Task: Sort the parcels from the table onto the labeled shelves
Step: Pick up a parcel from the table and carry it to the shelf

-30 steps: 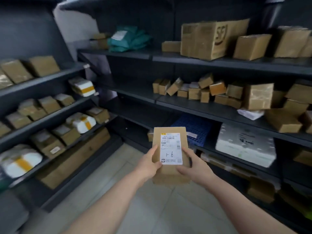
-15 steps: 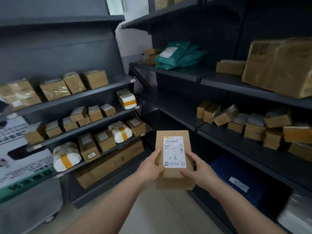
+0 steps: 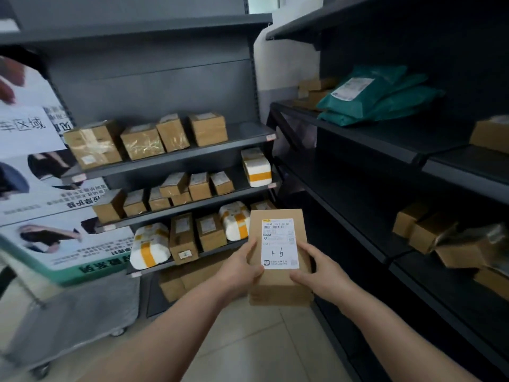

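Note:
I hold a flat brown cardboard parcel (image 3: 278, 282) in front of me with both hands. Its white shipping label faces up and carries a handwritten mark. My left hand (image 3: 239, 268) grips its left edge, thumb on top. My right hand (image 3: 319, 274) grips its right edge the same way. Behind the parcel stands a dark shelf unit (image 3: 176, 158) with small tags on its front edges, holding brown boxes and white parcels with orange tape (image 3: 257, 170).
A second dark shelf unit (image 3: 366, 142) runs along the right, with green mailer bags (image 3: 377, 97) on an upper shelf and brown boxes (image 3: 429, 230) lower down. A printed poster (image 3: 52, 216) and a grey cart (image 3: 71, 312) stand at the left. Pale tiled floor lies below.
My view has swung left: the right-hand shelves slid out toward the right and the left shelf unit now fills the middle. The parcel stays held in both hands.

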